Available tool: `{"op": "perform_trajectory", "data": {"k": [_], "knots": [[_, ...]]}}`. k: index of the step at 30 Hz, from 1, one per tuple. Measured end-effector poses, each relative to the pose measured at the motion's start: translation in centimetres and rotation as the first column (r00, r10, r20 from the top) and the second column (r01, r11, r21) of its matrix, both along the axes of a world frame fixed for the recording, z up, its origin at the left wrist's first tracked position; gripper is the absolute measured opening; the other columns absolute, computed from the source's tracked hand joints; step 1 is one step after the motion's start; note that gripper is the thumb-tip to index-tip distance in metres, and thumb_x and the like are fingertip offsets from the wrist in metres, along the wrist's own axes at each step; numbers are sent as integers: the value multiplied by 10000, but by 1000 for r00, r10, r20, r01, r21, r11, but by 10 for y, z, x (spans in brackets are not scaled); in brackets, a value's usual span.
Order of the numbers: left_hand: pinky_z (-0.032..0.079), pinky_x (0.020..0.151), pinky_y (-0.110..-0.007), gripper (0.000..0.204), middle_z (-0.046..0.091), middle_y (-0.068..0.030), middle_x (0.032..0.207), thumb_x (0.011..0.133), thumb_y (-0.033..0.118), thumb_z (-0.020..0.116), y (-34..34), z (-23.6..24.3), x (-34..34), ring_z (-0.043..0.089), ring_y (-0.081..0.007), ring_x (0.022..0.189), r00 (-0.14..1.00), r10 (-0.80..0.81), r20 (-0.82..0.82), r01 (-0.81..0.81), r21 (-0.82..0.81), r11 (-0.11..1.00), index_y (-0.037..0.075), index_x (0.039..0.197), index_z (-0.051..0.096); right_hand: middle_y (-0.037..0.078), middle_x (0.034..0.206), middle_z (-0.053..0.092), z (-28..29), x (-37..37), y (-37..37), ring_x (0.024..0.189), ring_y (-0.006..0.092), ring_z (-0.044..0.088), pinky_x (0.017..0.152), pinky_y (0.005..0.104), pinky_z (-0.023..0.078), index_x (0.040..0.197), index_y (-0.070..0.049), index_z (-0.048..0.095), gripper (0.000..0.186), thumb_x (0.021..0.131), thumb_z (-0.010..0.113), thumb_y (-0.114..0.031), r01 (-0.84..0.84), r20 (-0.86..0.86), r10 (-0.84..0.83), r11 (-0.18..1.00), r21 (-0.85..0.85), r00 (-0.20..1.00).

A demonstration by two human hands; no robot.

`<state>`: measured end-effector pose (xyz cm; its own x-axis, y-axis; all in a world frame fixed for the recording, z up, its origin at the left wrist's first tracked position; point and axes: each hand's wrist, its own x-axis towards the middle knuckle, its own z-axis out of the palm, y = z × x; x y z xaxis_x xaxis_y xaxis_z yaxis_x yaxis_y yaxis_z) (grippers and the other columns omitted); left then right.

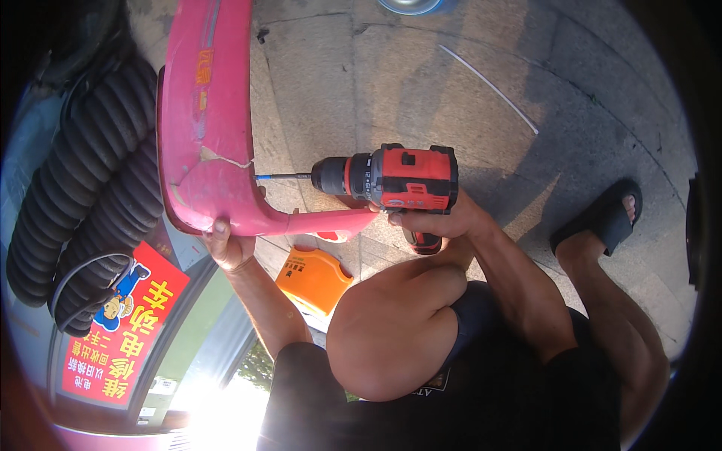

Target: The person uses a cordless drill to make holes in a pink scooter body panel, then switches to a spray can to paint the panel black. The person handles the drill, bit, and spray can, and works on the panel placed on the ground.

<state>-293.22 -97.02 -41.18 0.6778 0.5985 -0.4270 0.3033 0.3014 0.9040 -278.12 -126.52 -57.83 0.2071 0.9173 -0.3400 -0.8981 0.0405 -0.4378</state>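
Observation:
A long pink plastic body panel stands on the left, with a jagged crack across it and a narrow arm reaching right. My left hand grips its lower curved edge, thumb on the front and fingers hidden behind. In my right hand is a red and black cordless drill, held by its handle and pointing left. Its thin bit, blue near the end, reaches the panel's right edge just below the crack. Whether the tip touches the plastic or passes behind it, I cannot tell.
Thick black corrugated hose lies at the left beside a red sign. An orange plastic piece rests below the panel. A white stick lies on the paving, and a round metal bowl shows at the top. My bent knee is close below the drill.

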Motion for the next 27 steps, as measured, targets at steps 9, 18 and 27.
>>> {"op": "perform_trajectory", "data": {"k": [9,18,27], "knots": [[382,1053,-699,723,487,-228,1397,869,175,688,3,-3,-4,503,-465,1260,1000,22,22,-23,26,999,8,1473,326,29,965,681,3,2,1,894,95,610,798,311,530,1104,-43,653,388,728,745,-34,-12,-9,12,1000,-7,1000],[390,1050,-693,705,492,-239,1389,875,172,683,3,-4,-5,516,-469,1247,999,25,31,-26,28,999,-2,1464,336,27,954,688,3,2,2,892,99,618,801,306,531,1088,-41,665,363,733,739,-32,-7,-54,7,1000,0,999],[497,975,-642,736,537,-199,1327,855,153,730,-3,-5,1,571,-436,1179,997,68,40,-68,4,998,20,1462,336,34,982,700,7,7,2,907,104,626,812,304,530,1101,-46,677,375,729,712,-15,-35,-29,34,999,-13,999]]}}
